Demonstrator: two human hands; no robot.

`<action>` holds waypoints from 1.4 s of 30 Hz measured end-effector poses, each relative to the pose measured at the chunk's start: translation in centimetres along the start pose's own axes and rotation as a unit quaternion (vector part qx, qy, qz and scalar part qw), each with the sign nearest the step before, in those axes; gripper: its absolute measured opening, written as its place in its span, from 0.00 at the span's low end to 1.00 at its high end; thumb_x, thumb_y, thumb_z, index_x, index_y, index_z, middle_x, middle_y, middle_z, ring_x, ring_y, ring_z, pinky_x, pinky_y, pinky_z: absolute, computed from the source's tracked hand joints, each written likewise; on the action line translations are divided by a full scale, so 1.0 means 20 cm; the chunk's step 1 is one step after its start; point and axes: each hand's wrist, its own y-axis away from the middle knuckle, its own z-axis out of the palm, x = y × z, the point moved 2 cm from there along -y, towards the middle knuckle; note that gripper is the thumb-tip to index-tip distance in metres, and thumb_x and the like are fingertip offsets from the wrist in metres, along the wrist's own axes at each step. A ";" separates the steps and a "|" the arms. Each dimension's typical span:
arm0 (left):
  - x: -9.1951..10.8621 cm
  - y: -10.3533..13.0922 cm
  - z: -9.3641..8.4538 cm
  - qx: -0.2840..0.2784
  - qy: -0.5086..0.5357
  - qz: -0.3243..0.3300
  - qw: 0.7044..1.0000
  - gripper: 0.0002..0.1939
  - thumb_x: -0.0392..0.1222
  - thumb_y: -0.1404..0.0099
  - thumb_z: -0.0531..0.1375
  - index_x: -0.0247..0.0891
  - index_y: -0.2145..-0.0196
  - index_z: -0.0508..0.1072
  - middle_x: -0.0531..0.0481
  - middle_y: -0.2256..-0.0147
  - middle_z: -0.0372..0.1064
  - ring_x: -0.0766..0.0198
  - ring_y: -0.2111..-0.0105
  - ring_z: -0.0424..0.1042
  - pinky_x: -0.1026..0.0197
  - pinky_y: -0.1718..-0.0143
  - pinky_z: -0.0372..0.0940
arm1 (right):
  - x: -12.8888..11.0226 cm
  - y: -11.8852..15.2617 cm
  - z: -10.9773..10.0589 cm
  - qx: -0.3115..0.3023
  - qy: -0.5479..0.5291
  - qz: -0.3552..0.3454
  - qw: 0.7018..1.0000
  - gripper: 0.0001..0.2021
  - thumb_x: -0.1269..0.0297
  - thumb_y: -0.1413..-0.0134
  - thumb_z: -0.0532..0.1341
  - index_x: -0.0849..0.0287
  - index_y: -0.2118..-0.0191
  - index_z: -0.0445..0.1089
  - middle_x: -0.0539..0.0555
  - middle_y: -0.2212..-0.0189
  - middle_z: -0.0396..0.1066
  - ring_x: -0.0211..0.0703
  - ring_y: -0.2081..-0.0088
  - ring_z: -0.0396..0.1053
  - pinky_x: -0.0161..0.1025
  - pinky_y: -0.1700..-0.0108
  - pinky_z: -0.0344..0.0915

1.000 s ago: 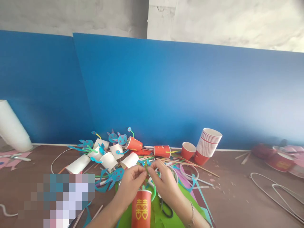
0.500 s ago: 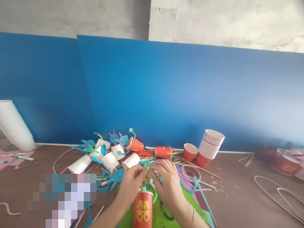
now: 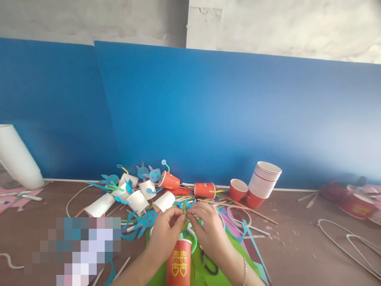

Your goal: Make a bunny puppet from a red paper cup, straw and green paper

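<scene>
I see my left hand [image 3: 165, 234] and right hand [image 3: 208, 230] pinched shut together on a green strip [image 3: 185, 221] just above the red cup [image 3: 177, 263] standing near me on the surface [image 3: 297, 254]. Scissors [image 3: 210, 265] lie beside my right wrist; behind are white cups [image 3: 133, 198], a red stack [image 3: 262, 182].

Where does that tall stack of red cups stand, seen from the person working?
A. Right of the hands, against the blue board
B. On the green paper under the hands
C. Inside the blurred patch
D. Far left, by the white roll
A: the stack of red cups leans by the blue board, right of both hands.
</scene>
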 end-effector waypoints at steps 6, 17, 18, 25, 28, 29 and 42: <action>0.00 0.00 0.00 -0.004 -0.021 0.013 1.000 0.11 0.45 0.39 0.54 0.37 0.73 0.69 0.53 0.77 0.63 0.65 0.76 0.62 0.65 0.74 0.58 | -0.01 -0.02 -0.02 -0.018 -0.044 0.034 0.998 0.08 0.74 0.47 0.58 0.57 0.72 0.72 0.51 0.71 0.72 0.43 0.67 0.69 0.39 0.63 0.61; 0.04 -0.01 -0.01 -0.036 0.065 -0.020 0.997 0.12 0.48 0.41 0.56 0.36 0.74 0.68 0.54 0.78 0.62 0.66 0.77 0.62 0.66 0.76 0.56 | 0.03 -0.03 -0.01 -0.076 -0.212 0.193 0.955 0.06 0.64 0.48 0.58 0.60 0.72 0.68 0.48 0.78 0.68 0.38 0.75 0.65 0.33 0.74 0.60; 0.05 -0.01 0.00 -0.036 0.062 -0.018 0.997 0.12 0.47 0.41 0.56 0.36 0.74 0.67 0.54 0.78 0.61 0.67 0.77 0.61 0.66 0.76 0.55 | 0.02 -0.02 -0.01 -0.078 -0.197 0.185 0.960 0.08 0.64 0.47 0.58 0.60 0.74 0.66 0.47 0.80 0.65 0.36 0.77 0.62 0.32 0.76 0.58; 0.05 0.00 0.01 -0.034 0.047 -0.015 0.998 0.10 0.45 0.41 0.56 0.36 0.76 0.67 0.54 0.79 0.61 0.66 0.77 0.60 0.65 0.74 0.56 | 0.00 -0.01 0.00 -0.054 -0.019 0.084 0.995 0.10 0.68 0.43 0.53 0.57 0.76 0.58 0.46 0.79 0.61 0.37 0.76 0.58 0.33 0.74 0.53; 0.05 -0.01 0.00 -0.026 0.053 -0.034 0.998 0.10 0.46 0.42 0.56 0.36 0.75 0.68 0.54 0.79 0.62 0.66 0.77 0.62 0.65 0.75 0.57 | 0.01 -0.01 0.00 -0.064 -0.049 0.095 0.992 0.09 0.66 0.41 0.52 0.57 0.73 0.61 0.47 0.77 0.64 0.37 0.75 0.61 0.33 0.73 0.57; 0.05 -0.01 -0.01 -0.022 0.056 -0.042 0.997 0.10 0.46 0.42 0.56 0.36 0.74 0.68 0.54 0.78 0.63 0.66 0.77 0.62 0.65 0.75 0.57 | 0.01 -0.02 -0.01 -0.044 -0.058 0.092 0.993 0.08 0.66 0.41 0.52 0.58 0.71 0.63 0.48 0.75 0.66 0.38 0.72 0.64 0.33 0.71 0.60; 0.04 0.00 -0.01 -0.006 0.004 -0.006 1.000 0.10 0.47 0.41 0.55 0.37 0.73 0.68 0.53 0.77 0.63 0.64 0.76 0.63 0.65 0.75 0.57 | -0.02 0.00 0.00 0.015 -0.018 0.034 0.999 0.08 0.75 0.47 0.57 0.58 0.72 0.72 0.52 0.73 0.73 0.43 0.69 0.68 0.38 0.66 0.62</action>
